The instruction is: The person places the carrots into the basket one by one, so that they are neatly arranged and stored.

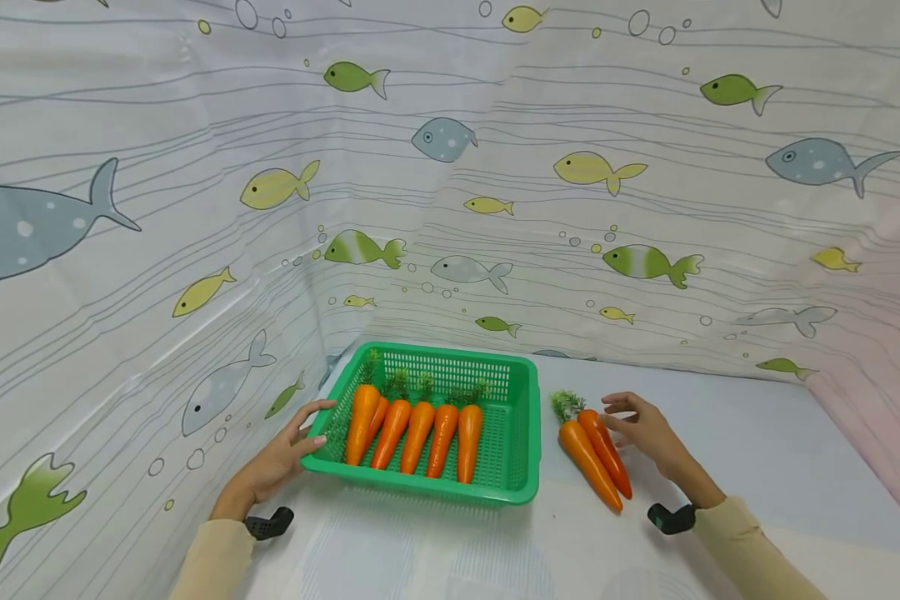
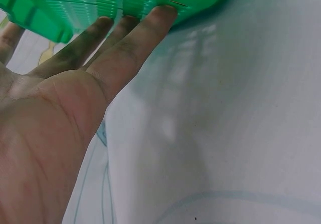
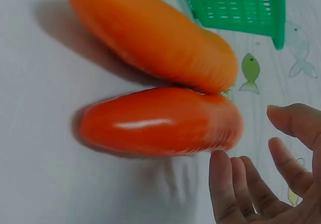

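Note:
A green plastic basket (image 1: 521,433) stands on the table with several orange toy carrots (image 1: 417,435) lying side by side in it, leafy tops toward the back. My left hand (image 1: 281,458) is at the basket's left side; in the left wrist view its outstretched fingers (image 2: 133,48) meet the slotted wall. Right of the basket lie two more carrots, an orange one (image 1: 588,462) and a redder one (image 1: 607,454), close together. My right hand (image 1: 648,433) is beside the redder carrot, fingers spread, with fingertips (image 3: 220,166) right at its thick end and nothing in the grasp.
A white sheet (image 1: 540,125) printed with fish rises behind and to the left as a wall. Pale table surface (image 1: 712,433) stretches to the right of the loose carrots. A black wrist device (image 1: 671,518) sits on the right wrist, another (image 1: 270,523) on the left.

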`<state>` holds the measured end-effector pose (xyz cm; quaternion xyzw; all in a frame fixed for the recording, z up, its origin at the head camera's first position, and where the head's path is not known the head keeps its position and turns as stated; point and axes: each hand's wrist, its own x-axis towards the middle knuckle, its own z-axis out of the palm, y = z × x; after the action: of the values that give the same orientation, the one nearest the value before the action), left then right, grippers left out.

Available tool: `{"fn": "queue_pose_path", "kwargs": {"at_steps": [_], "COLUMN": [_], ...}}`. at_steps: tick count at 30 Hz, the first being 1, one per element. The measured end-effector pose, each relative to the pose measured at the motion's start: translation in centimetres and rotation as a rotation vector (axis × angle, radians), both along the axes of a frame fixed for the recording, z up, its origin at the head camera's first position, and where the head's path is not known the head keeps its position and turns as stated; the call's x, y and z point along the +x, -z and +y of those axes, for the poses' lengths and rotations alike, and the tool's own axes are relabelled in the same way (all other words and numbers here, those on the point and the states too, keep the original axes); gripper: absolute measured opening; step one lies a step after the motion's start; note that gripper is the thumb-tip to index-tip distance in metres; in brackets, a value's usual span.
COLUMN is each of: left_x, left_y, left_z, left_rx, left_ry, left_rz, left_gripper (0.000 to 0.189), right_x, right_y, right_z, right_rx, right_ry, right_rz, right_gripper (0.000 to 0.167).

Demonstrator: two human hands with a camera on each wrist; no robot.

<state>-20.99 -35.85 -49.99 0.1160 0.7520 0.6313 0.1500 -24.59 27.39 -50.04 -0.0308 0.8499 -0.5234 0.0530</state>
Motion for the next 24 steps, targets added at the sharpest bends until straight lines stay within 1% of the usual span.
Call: {"fn": "queue_pose_path", "kwargs": {"at_steps": [6, 11, 15, 19, 24], "left_x": [0.1, 0.3, 0.6, 0.7, 0.5], "left_y": [-0.1, -0.2, -0.1, -0.1, -0.3], "left_z": [0.1, 0.1, 0.0, -0.1, 0.1], "left_rx": [0.002, -0.003, -0.006, -0.007, -0.004], "left_ry": [0.000, 0.003, 0.006, 0.000, 0.004], "left_rz": [0.001, -0.006, -0.010, -0.011, -0.005], "left_gripper": [0.061, 0.061, 0.061, 0.061, 0.060], "right_x": [-0.3, -0.6, -0.9, -1.1, -1.4], "right_y": [1.1, 1.7, 2.0, 1.9, 1.1], "right_z": [0.1, 0.0, -0.3, -0.4, 0.1], "right_rx": [0.032, 0.064, 0.074, 0.085, 0.085], "right_ry": [-0.017, -0.019, -0.041, -0.104, -0.159], "right_rz": [-0.022, -0.036, -0.048, -0.087, -0.126], "right_gripper": [0.060, 0.063, 0.062, 0.056, 0.048]}}
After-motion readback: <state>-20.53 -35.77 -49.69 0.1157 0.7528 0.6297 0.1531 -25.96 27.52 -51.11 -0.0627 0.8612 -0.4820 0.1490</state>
